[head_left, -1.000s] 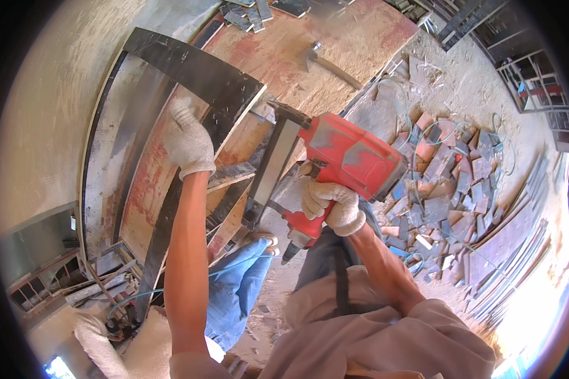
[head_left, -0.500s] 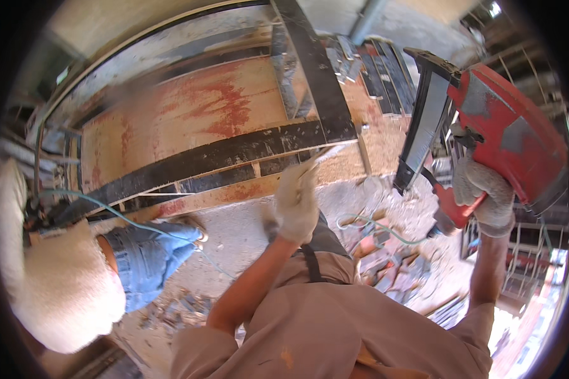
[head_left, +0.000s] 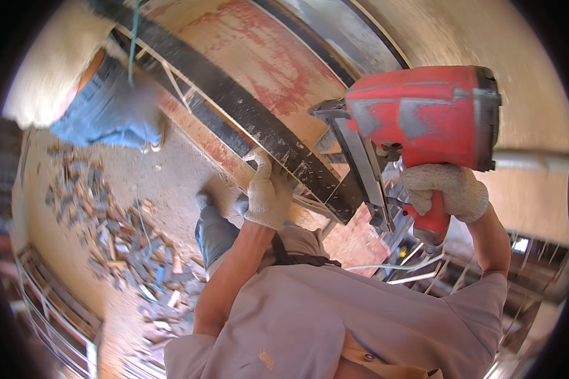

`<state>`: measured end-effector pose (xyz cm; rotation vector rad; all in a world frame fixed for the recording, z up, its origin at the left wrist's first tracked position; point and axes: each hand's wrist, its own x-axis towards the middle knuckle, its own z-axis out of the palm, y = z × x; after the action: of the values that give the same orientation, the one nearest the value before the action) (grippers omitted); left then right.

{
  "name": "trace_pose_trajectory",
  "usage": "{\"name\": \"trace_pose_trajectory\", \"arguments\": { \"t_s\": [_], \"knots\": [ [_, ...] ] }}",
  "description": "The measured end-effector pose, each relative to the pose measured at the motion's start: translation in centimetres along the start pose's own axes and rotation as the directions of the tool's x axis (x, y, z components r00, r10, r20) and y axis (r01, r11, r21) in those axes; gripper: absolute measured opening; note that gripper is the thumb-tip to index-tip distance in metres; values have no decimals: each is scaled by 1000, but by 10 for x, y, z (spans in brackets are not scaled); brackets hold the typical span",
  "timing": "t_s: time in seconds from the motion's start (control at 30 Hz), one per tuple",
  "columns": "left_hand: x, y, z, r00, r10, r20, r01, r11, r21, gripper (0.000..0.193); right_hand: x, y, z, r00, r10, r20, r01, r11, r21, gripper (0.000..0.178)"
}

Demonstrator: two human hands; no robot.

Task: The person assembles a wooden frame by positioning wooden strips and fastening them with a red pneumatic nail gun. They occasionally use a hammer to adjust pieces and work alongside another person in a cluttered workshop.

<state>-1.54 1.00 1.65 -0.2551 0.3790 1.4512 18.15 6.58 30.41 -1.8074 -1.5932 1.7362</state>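
Note:
My right hand (head_left: 446,189), in a pale knitted work glove, is closed around the handle of a red and grey nail gun (head_left: 417,117). The gun's slanted magazine reaches down beside the corner of a black-faced wooden frame (head_left: 278,148), and its nose stands close to the frame's upper side. Whether the nose touches the wood I cannot tell. My left hand (head_left: 269,192), gloved too, grips the near edge of the frame a short way from that corner, thumb bent on one side. Its fingertips are partly hidden by the timber.
Another person in blue jeans (head_left: 110,104) stands at the upper left beside the frame. A thin green air hose (head_left: 134,44) hangs there. Wood offcuts (head_left: 129,243) litter the floor at left. A red-stained plywood panel (head_left: 253,57) lies under the frame; metal racks (head_left: 531,252) stand at right.
My view has turned, so the frame now runs diagonally. The nail gun has come over to the frame's corner. My left hand has settled on the frame's near edge.

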Motion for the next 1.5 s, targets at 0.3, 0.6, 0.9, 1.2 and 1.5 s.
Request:
{"name": "trace_pose_trajectory", "arguments": {
  "t_s": [0.3, 0.6, 0.9, 1.2, 1.5],
  "knots": [
    [14, -23, 8, 995, 93, 35, -80, 957, -277, 41, 62, -26, 0, 933, 158, 323, -28, 928, -372, 34],
    [19, -19, 19, 993, 115, -1, -107, 923, -369, 41, 77, -39, 17, 933, 176, 315, 18, 849, -529, 37],
    [18, -15, 22, 987, 139, 78, -92, 897, -433, 44, 86, -32, 13, 913, 198, 357, -8, 883, -470, 37],
    [16, -14, 25, 990, 137, 28, -115, 913, -390, 44, 85, -34, 20, 941, 242, 238, -83, 844, -530, 27],
    [25, -22, 10, 947, 244, 210, -145, 906, -399, 59, 90, -29, -9, 946, 198, 257, -52, 875, -482, 22]
  ]
}}
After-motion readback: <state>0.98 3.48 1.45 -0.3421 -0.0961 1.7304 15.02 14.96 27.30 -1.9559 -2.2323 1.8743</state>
